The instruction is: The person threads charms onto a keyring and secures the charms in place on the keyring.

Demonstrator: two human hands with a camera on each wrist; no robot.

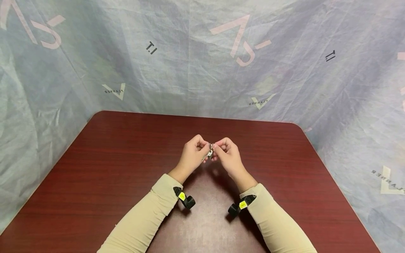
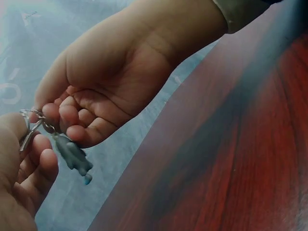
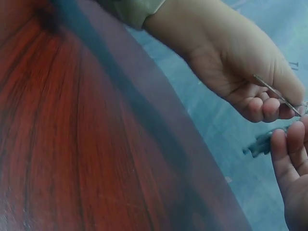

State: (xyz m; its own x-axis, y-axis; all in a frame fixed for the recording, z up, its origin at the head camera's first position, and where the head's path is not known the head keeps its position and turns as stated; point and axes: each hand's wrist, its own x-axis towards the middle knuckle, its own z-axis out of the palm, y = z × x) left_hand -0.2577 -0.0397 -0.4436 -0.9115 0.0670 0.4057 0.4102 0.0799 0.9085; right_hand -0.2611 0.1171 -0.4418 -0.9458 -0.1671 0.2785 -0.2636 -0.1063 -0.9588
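A: What is held?
B: A thin metal key ring with a small grey-blue figure charm hanging from it is pinched between the left hand and right hand, fingers curled on it, above the table's middle.
A: And around it?
B: Glossy reddish wood-grain table is seen; bare surface lies at 3, 6 and 9 o'clock, and its rounded far edge at 12 is met by crinkled pale sheeting.

A dark red wood-grain table with rounded far corners fills the near scene. Behind it and on both sides hangs a wrinkled pale blue-grey sheet printed with faded pink marks and small logos. Soft, even light.
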